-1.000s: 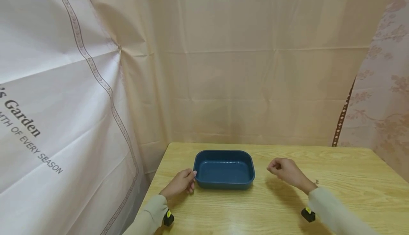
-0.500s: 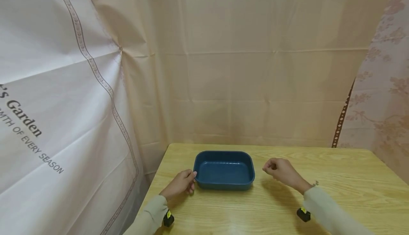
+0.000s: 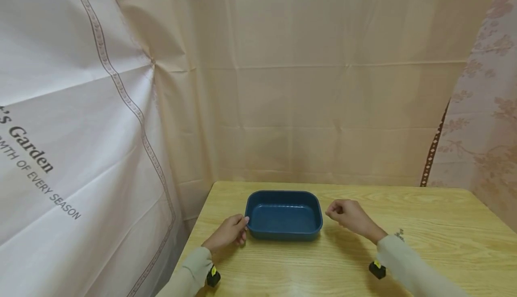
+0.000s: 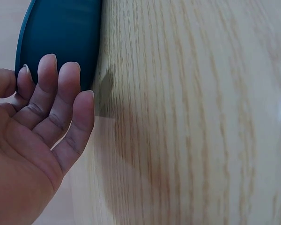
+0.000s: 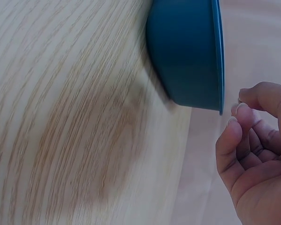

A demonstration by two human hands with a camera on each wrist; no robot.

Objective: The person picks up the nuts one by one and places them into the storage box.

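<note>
A deep blue rectangular dish [image 3: 284,235] with rounded corners stands on the table, its inside bare. My left hand [image 3: 227,233] pinches the dish's left rim between thumb and index finger. In the left wrist view, the other fingers [image 4: 68,79] lie loosely bent in front of the blue outer wall [image 4: 65,33]. Just right of the dish is my right hand [image 3: 352,216], fingers curled with the tips drawn close together and nothing between them. A small gap separates those fingertips [image 5: 230,131] from the dish's rim [image 5: 220,93] in the right wrist view.
The wood-grain table [image 3: 291,270] runs beneath both hands. Behind it hangs a beige cloth [image 3: 307,108]. A white printed cloth [image 3: 81,131] closes off the left side, and a floral cloth [image 3: 484,117] the right. Black wrist devices [image 3: 377,270] sit under both sleeves.
My right hand has moved left, closer to the dish's right side, with its fingers still curled. The left hand and the dish have stayed in place.
</note>
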